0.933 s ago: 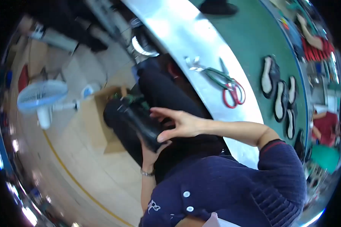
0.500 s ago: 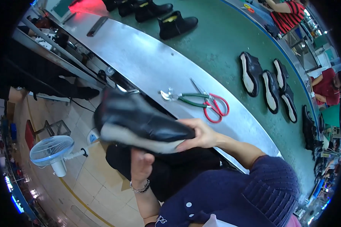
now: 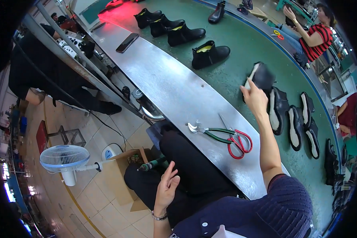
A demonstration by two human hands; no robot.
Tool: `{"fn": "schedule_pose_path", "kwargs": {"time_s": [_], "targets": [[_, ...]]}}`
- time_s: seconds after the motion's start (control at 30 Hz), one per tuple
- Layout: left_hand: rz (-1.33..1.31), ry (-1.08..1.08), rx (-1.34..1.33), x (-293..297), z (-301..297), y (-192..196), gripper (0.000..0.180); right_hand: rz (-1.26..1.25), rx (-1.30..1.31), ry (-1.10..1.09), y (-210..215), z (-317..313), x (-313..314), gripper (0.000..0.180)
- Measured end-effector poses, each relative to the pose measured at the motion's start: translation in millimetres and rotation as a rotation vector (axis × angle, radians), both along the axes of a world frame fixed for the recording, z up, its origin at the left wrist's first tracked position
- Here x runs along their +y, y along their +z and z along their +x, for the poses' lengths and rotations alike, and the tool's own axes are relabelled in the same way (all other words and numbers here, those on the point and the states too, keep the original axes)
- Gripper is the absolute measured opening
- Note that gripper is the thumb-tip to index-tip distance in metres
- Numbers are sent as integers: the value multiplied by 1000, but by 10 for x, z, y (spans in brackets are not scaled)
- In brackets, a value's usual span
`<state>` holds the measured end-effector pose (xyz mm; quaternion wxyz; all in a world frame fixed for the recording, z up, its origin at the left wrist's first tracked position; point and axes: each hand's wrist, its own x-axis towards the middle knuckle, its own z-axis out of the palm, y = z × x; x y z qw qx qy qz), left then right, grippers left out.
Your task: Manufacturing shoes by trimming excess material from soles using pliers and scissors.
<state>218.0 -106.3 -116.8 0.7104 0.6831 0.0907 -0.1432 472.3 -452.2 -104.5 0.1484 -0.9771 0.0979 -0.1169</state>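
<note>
My right hand [image 3: 255, 100] reaches over the green work surface and grips the near end of a black shoe upper with a pale sole [image 3: 261, 76]. The shoe is on its side and slightly blurred, so I cannot tell if it rests on the surface. More black shoes with pale soles [image 3: 278, 113] lie on their sides just right of it. Low in front of my body, above my dark-clad leg, my left hand [image 3: 167, 191] is open with fingers stretched and holds nothing.
On the metal edge lie green-handled pincers [image 3: 214, 131], red-handled scissors [image 3: 241, 143] and a phone [image 3: 127, 43]. Black ankle boots [image 3: 210, 54] stand farther off. A fan [image 3: 65, 158], an open cardboard box [image 3: 117, 174] and a metal frame [image 3: 67, 55] are at left. Other people sit or stand around.
My right hand has carried the shoe from over my lap out to the green surface at the right. My left hand has come away from the shoe. The view has shifted.
</note>
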Motion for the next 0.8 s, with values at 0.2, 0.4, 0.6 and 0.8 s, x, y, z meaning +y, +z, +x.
{"fn": "schedule_pose_path", "kwargs": {"time_s": [0.2, 0.4, 0.6, 0.8], "targets": [[-79, -16, 20, -48, -50, 33, 54, 351, -15, 297, -109, 1301, 1002, 72], [-181, 99, 69, 3, -300, 94, 54, 568, 53, 270, -391, 1851, 1066, 34], [-106, 91, 48, 152, -391, 155, 53, 1054, 3, 513, 388, 1232, 686, 21], [317, 135, -308, 167, 109, 503, 95, 1214, 256, 792, 1454, 35, 1205, 23]]}}
